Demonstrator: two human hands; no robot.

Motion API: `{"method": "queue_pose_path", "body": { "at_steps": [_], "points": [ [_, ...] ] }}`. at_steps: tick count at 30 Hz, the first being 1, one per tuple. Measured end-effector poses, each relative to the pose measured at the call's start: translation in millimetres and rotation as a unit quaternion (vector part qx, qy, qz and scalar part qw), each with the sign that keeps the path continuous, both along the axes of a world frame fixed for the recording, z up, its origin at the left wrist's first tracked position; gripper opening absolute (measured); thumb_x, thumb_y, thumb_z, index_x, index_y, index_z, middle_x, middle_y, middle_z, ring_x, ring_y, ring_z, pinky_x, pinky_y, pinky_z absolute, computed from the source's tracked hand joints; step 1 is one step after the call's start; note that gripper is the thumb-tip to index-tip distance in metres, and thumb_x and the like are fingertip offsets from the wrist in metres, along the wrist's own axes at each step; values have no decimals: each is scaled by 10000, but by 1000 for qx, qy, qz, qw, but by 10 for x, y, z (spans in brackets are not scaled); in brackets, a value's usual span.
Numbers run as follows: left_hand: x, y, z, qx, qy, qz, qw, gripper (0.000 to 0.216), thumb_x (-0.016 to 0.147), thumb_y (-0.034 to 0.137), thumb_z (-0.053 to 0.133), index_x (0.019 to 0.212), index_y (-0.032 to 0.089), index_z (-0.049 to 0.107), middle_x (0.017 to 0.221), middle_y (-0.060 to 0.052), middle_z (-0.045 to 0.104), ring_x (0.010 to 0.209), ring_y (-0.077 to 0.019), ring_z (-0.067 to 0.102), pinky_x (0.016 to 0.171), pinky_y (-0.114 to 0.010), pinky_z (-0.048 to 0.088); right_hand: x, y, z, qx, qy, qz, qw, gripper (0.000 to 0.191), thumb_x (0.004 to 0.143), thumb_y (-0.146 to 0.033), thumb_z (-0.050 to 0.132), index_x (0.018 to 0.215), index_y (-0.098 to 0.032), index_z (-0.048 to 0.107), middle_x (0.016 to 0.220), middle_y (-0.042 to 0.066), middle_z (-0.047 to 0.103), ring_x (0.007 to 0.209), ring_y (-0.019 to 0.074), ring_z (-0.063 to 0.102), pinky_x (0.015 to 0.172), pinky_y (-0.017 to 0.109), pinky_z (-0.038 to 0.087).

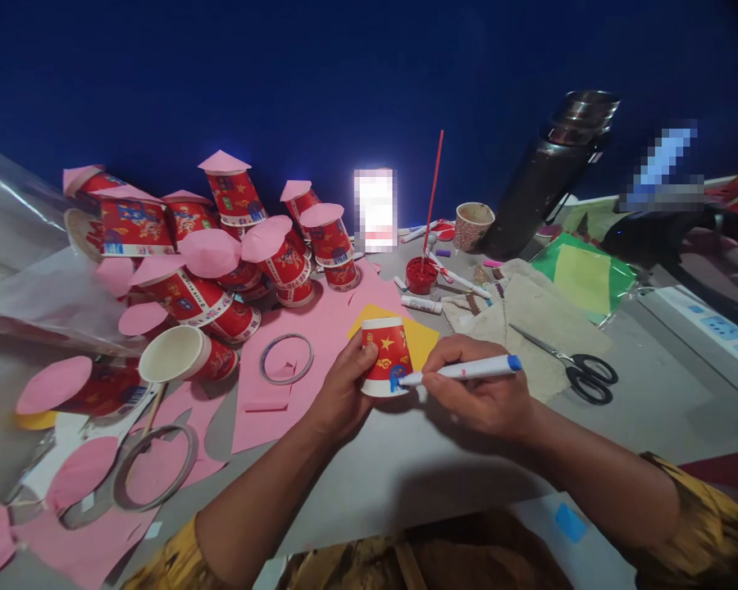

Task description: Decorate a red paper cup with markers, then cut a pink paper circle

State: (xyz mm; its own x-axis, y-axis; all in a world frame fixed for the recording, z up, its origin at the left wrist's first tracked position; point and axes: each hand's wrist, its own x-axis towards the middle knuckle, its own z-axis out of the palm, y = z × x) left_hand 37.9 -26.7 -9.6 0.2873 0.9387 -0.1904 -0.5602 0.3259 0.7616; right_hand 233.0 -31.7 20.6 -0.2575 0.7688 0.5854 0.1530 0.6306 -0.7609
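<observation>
My left hand (343, 378) is wrapped round the side of a red paper cup (386, 344), which stands upside down with its white rim at the bottom. Gold stars and swirls decorate the cup, and a patch of blue ink shows low on its right side. Between the fingers of my right hand (483, 389) is a white marker (467, 370) with a blue end. Its tip meets the cup at or very close to the blue patch. Behind the cup lies a yellow paper sheet (427, 332), on top of pink paper (338, 328).
Several red cups with pink paper roofs (221, 197) are stacked at the left. Tape rolls (286, 359) lie nearer. Scissors (581, 373) rest on cloth at the right. A black thermos (544, 184), a red pot (421, 277) with a stick, and loose markers stand or lie behind.
</observation>
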Motion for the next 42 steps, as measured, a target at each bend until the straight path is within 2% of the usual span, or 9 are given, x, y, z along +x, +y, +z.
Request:
{"method": "queue_pose_path", "body": {
  "at_steps": [4, 13, 18, 22, 28, 32, 34, 38, 42],
  "points": [
    [-18, -5, -23, -18, -16, 3, 1000, 539, 843, 438, 881, 1279, 177, 703, 1142, -86, 812, 997, -253, 784, 928, -389, 633, 26, 9, 33, -4, 11, -58, 998, 80, 923, -195, 704, 845, -199, 721, 726, 14, 752, 528, 118, 597, 512, 239, 469],
    [-15, 8, -52, -14, -21, 2, 1000, 541, 836, 438, 883, 1266, 156, 716, 1137, -108, 814, 1090, -305, 776, 1010, -426, 602, 17, 28, 15, 32, -14, -28, 999, 100, 921, -171, 691, 828, -194, 723, 726, 22, 761, 597, 131, 659, 581, 240, 518],
    [-20, 8, -49, -19, -31, 0, 999, 535, 837, 436, 885, 1263, 157, 720, 1128, -96, 819, 1011, -266, 790, 962, -387, 618, 36, 31, 35, -6, -14, -23, 1000, 95, 918, -175, 693, 830, -191, 723, 704, 15, 738, 554, 128, 620, 532, 243, 491],
    [-21, 4, -35, -19, -41, -3, 999, 516, 818, 412, 907, 1236, 165, 733, 1136, -74, 821, 1001, -227, 791, 940, -327, 621, 39, 33, 44, -6, -10, -14, 1000, 90, 904, -172, 698, 820, -194, 721, 711, 11, 732, 567, 124, 611, 538, 239, 471],
    [-19, 7, -35, -29, -25, 3, 999, 559, 800, 449, 912, 1239, 157, 724, 1156, -98, 817, 1029, -257, 785, 955, -384, 630, 26, 24, 43, -43, 6, -29, 999, 110, 905, -188, 688, 799, -199, 716, 697, 3, 720, 568, 124, 608, 535, 239, 465],
    [-24, 5, -27, -34, -30, 13, 999, 563, 775, 435, 934, 1215, 152, 726, 1083, -77, 819, 973, -236, 783, 893, -343, 640, 28, 24, 84, -62, 8, 6, 998, 128, 876, -179, 695, 749, -195, 694, 659, -3, 700, 563, 118, 600, 529, 228, 464],
    [-33, 3, -21, -47, -26, 10, 999, 557, 788, 438, 921, 1222, 156, 717, 1097, -83, 816, 963, -249, 785, 877, -372, 653, 39, 24, 106, -86, 19, 1, 996, 129, 866, -182, 697, 738, -195, 685, 640, -7, 685, 541, 117, 585, 506, 226, 451],
    [-56, 0, -8, -69, -17, 8, 997, 561, 865, 427, 841, 1317, 145, 666, 1177, -141, 806, 986, -310, 790, 893, -493, 664, 58, 29, 112, -138, 72, -52, 986, 114, 886, -207, 695, 772, -199, 687, 596, -22, 659, 496, 117, 569, 471, 223, 431],
    [-66, 0, 2, -80, -29, 14, 996, 565, 922, 385, 782, 1401, 129, 625, 1201, -166, 801, 1019, -320, 792, 930, -502, 650, 52, 45, 95, -146, 92, -76, 982, 120, 897, -235, 703, 783, -201, 693, 585, -28, 639, 479, 112, 528, 464, 228, 422]
  ]
}}
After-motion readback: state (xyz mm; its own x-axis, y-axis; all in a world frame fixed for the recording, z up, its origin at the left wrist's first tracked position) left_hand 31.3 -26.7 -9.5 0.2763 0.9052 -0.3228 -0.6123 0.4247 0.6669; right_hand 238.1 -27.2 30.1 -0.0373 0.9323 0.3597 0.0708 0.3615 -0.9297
